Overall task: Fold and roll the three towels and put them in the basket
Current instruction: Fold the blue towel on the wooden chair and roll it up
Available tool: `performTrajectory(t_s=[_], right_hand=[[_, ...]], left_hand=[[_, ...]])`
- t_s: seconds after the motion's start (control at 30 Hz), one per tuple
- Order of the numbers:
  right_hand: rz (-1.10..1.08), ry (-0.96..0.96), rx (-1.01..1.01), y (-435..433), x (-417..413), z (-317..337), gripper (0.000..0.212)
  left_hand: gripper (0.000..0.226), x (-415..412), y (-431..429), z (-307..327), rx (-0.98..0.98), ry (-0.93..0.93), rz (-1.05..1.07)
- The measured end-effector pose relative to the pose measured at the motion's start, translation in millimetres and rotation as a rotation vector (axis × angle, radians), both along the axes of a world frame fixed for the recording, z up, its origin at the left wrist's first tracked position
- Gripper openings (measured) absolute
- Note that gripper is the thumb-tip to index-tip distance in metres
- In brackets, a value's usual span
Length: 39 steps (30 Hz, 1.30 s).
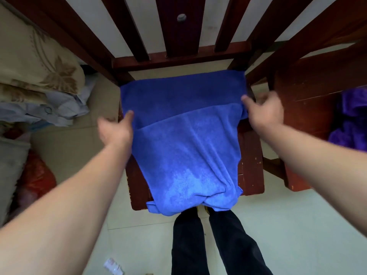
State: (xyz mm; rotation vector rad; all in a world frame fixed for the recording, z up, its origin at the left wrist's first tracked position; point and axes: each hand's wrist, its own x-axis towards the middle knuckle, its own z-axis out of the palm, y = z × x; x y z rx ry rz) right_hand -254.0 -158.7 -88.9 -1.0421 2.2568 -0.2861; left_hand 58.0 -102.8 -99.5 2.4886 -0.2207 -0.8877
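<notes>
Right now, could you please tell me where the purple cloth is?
In the head view, the purple cloth lies bunched at the far right edge, beyond the right hand and right of the chair carrying the blue towel.

Both hands are blurred: I cannot tell whether the left hand (115,132) or right hand (264,112) grips the blue towel (184,147). The purple towel (351,124), right of the right hand, is cut off.

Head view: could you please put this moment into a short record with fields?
towel: blue towel, partly folded, one layer lying over another
support: wooden chair seat; the towel's near end hangs over its front edge
left hand: at the towel's left edge, thumb touching it; grip blurred
right hand: at the towel's right edge, thumb on it; grip unclear
other cloth: purple cloth, far right
basket: not in view
</notes>
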Motion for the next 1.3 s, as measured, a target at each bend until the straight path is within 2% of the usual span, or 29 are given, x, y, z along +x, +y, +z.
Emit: performTrajectory(t_s=[0.13, 0.23, 0.33, 0.43, 0.57, 0.63, 0.7, 0.77, 0.83, 0.9, 0.97, 1.1, 1.23, 1.3], right_hand=[[-0.125, -0.157, 0.141, 64.8, 11.3, -11.9, 0.052], [-0.153, -0.311, 0.161, 87.6, 20.2, -21.3, 0.029], [-0.191, -0.375, 0.079, 98.6, 20.3, -15.6, 0.023], [-0.22, -0.373, 0.021, 111.9, 8.9, -4.0, 0.02], [-0.216, -0.271, 0.075, 140.6, -12.3, -0.5, 0.023], [-0.249, -0.254, 0.078, 146.4, -19.0, 0.3, 0.019], [-0.309, -0.306, 0.049, 145.4, -20.8, 3.7, 0.01], [-0.336, -0.38, 0.061, 147.2, -21.3, 7.0, 0.021], [-0.293, -0.442, 0.16, 155.7, -21.6, 5.6, 0.03], [-0.197, -0.461, 0.294, 169.7, -22.9, 0.4, 0.021], [-0.119, -0.441, 0.332, 178.1, -23.9, 0.1, 0.015], [-0.048, -0.362, 0.128, 154.6, -19.9, 17.3, 0.041], [-0.12, -0.47, -0.034, 88.3, -5.4, 28.9, 0.037], [-0.183, -0.504, -0.046, 56.0, -0.1, 27.1, 0.037]], left_hand=[[0.063, -30.5, 61.0, 4.3, 0.089, -0.059, 0.062], [0.058, -49.8, 93.2, 11.0, 0.192, -0.079, -0.008], [0.048, -55.8, 109.1, 6.0, 0.266, -0.053, -0.144], [0.025, -59.9, 111.1, -0.9, 0.264, 0.027, -0.177], [0.031, -60.8, 117.8, 0.4, 0.283, 0.138, -0.167], [0.032, -59.7, 127.7, 1.8, 0.283, 0.183, -0.162], [0.033, -57.3, 139.4, 3.6, 0.246, 0.22, -0.121], [0.028, -54.4, 152.8, 4.8, 0.202, 0.279, -0.065], [0.024, -55.3, 162.9, 10.4, 0.2, 0.351, -0.064], [0.025, -57.9, 170.0, 14.2, 0.195, 0.413, -0.091], [0.028, -58.4, 172.4, 17.4, 0.165, 0.442, -0.07], [0.026, -46.5, 155.9, 32.7, 0.032, 0.432, 0.009], [0.027, -25.8, 108.8, 41.4, -0.114, 0.418, 0.055], [0.029, -15.8, 83.7, 38.0, -0.175, 0.409, 0.078]])
